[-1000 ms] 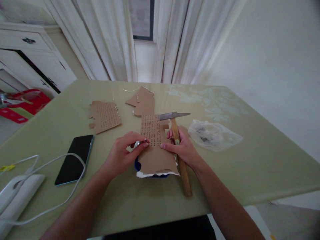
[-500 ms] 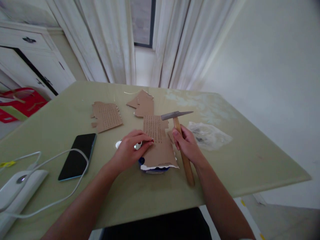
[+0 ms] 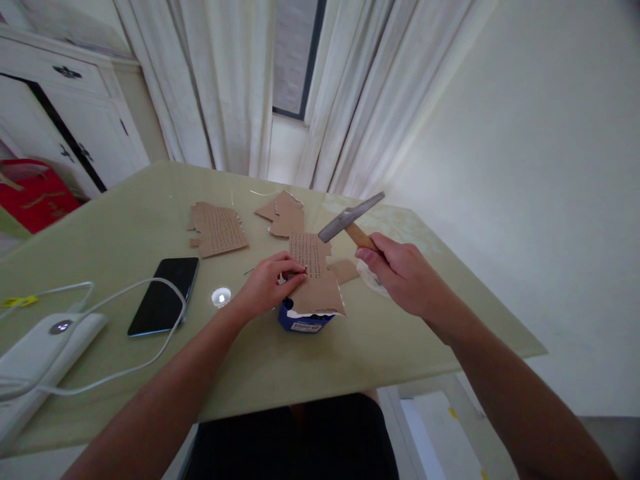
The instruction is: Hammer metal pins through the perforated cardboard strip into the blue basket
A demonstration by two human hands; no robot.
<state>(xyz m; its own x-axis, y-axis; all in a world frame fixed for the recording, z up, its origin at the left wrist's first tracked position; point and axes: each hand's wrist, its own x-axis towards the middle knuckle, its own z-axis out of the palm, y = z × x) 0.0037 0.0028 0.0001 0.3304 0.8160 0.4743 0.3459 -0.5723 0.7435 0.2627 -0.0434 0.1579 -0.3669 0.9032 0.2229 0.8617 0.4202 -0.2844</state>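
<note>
My right hand point(image 3: 407, 270) is wrapped round the wooden handle of a hammer point(image 3: 353, 217). The hammer is raised, its grey metal head slanting above the table near the cardboard. My left hand point(image 3: 270, 283) rests at the left edge of a brown cardboard piece point(image 3: 320, 293), thumb and fingers pinching a small dark nail point(image 3: 306, 269) against it. Most of the nail is hidden by the fingertips. Rows of small holes fill the far part of this cardboard. Beneath it sits a blue box point(image 3: 305, 324) with a pale label.
Another punched cardboard piece point(image 3: 220, 230) and cardboard scraps point(image 3: 287, 213) lie farther back. On the left are a black phone point(image 3: 165, 297), a white power strip point(image 3: 55, 360) with a cable, and a small shiny round object point(image 3: 221, 297). A clear plastic bag point(image 3: 370, 277) lies partly behind my right hand.
My right hand has lifted the hammer up and to the right, its handle now slanting away from the table. My left hand stays at the cardboard. The view has shifted slightly.
</note>
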